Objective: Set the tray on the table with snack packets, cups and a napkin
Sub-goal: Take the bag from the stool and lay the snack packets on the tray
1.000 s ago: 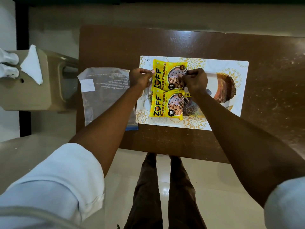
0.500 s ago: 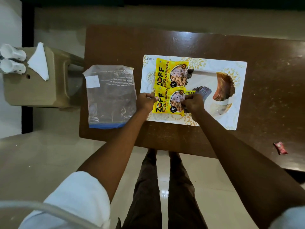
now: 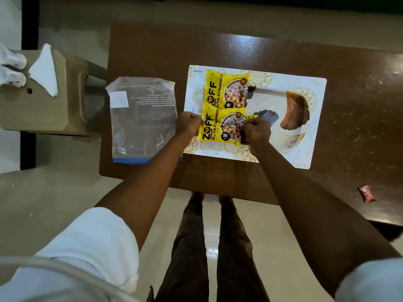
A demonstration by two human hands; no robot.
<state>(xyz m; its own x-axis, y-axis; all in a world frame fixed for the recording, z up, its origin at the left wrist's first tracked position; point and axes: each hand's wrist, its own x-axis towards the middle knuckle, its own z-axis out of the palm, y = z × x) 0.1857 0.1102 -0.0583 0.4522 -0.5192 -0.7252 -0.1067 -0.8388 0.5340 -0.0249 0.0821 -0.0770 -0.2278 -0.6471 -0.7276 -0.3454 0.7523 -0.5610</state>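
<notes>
A white patterned tray (image 3: 305,118) lies flat on the brown table (image 3: 239,51). Two yellow snack packets lie on its left part, one behind the other. My left hand (image 3: 188,125) pinches the left edge of the near snack packet (image 3: 220,127), and my right hand (image 3: 256,131) pinches its right edge. The far snack packet (image 3: 226,89) lies untouched just beyond. A white folded napkin (image 3: 44,70) and two white cups (image 3: 11,68) rest on a beige stool (image 3: 43,105) at the far left.
An empty clear zip bag (image 3: 144,120) lies on the table left of the tray. A small red wrapper (image 3: 367,193) sits near the table's right front edge. My legs stand on the pale floor (image 3: 283,247) below the table's front edge.
Both hands moved from the far packet back to the near packet and took hold of its two side edges. Since half a second ago they have barely moved.
</notes>
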